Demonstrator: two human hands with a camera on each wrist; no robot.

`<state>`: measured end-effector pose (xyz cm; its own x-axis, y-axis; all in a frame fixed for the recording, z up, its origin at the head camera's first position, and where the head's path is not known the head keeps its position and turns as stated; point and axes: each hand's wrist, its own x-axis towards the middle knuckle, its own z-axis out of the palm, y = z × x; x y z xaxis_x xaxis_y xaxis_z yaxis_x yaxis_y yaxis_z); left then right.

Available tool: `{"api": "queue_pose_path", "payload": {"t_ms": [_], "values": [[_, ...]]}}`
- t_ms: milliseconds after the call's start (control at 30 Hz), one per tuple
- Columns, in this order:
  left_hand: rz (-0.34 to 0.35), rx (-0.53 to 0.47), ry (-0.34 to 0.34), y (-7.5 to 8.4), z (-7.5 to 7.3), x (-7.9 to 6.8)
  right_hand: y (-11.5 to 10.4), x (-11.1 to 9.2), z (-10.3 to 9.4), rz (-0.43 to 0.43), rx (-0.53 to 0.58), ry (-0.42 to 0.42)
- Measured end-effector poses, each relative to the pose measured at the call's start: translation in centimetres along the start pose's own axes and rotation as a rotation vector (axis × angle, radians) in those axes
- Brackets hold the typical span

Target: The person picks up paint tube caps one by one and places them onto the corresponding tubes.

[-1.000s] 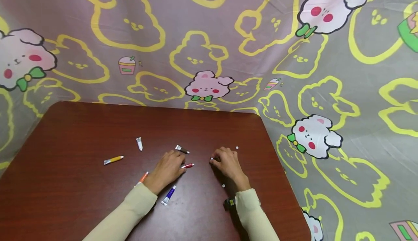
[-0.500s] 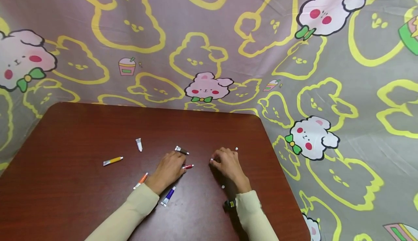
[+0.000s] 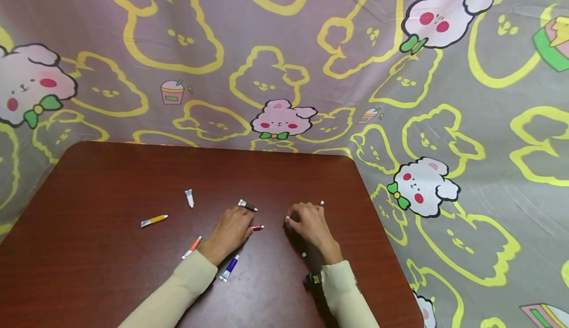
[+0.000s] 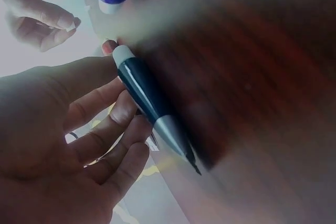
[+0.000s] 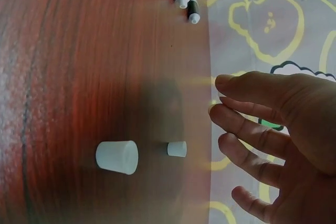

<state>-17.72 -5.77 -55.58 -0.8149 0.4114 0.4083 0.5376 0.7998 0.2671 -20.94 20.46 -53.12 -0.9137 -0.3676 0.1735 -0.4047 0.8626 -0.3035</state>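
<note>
right hand [image 3: 312,225] pinches a small white piece [image 3: 287,217] with its fingertips, near two white caps [image 5: 116,157] which lie on the table [image 3: 133,180]. the left hand [image 3: 228,233] is beside the red tube [image 3: 258,227], but whether it grips this tube i cannot tell. the dark tube [image 3: 247,205] and the purple tube [image 3: 229,268] lie close to this hand.

Cartoon-bunny-printed fabric wall [image 3: 275,36] across upper frame and right side; reddish-brown table [image 3: 89,268] below, pale glare lower centre.

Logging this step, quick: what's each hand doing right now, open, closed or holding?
Left hand: at the red tube; cannot tell whether gripping it.
Right hand: closed, pinching a small white piece, probably a cap.
</note>
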Motion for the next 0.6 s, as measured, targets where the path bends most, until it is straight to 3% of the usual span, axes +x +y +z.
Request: {"api": "queue_pose_path", "payload": {"t_ms": [600], "values": [[0.002, 0.011, 0.028, -0.1, -0.89, -0.26, -0.81, -0.01, 0.38, -0.044, -0.007, 0.028]]}}
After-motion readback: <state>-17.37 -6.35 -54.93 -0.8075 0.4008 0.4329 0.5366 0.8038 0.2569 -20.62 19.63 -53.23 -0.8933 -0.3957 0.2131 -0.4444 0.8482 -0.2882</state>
